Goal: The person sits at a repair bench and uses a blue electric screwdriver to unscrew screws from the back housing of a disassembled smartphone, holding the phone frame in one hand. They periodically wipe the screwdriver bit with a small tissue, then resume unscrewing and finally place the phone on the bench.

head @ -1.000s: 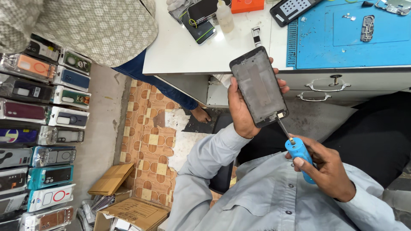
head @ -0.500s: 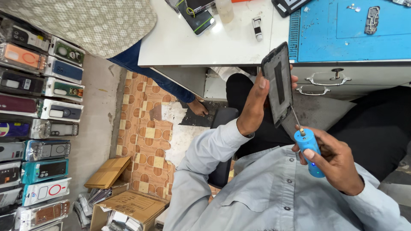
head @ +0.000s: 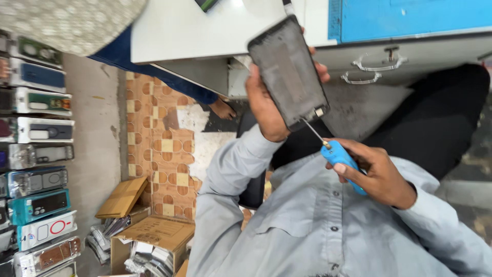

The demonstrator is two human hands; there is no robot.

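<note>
Head view: left hand (head: 266, 102) gripping phone (head: 289, 72); right hand (head: 382, 177), at five o'clock, clenching screwdriver (head: 338, 154), tip probing phone's bottom edge; steady aim needed.

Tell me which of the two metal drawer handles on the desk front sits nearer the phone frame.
The lower, left one, beside the phone frame; the other handle sits higher and further right.

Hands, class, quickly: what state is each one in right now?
Left hand: closed around the dark phone panel.
Right hand: closed on the blue-handled screwdriver.
</note>
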